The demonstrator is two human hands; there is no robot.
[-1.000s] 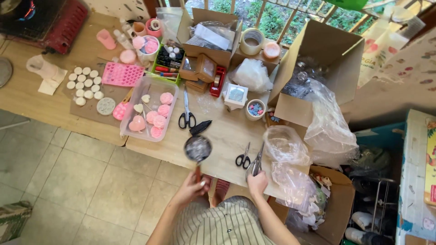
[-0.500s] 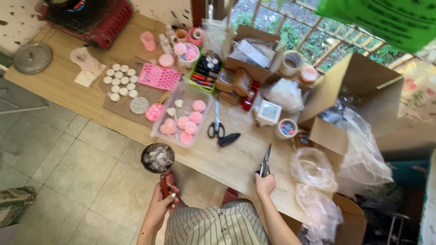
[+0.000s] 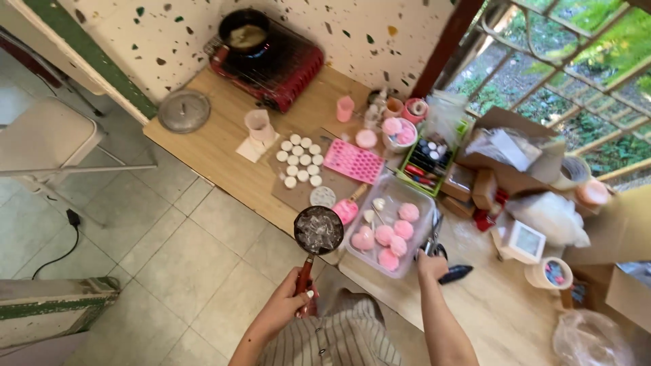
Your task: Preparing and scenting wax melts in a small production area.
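clear chunks in small pan (image 3: 318,230), left hand (image 3: 288,308) gripping handle, right hand (image 3: 431,263) grip unclear

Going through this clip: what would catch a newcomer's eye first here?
The left hand holds a small dark saucepan of clear chunks by its red handle, out past the table's near edge. Beside it, a clear tray of pink round pieces sits by the right hand. At the far end stands a red portable stove.
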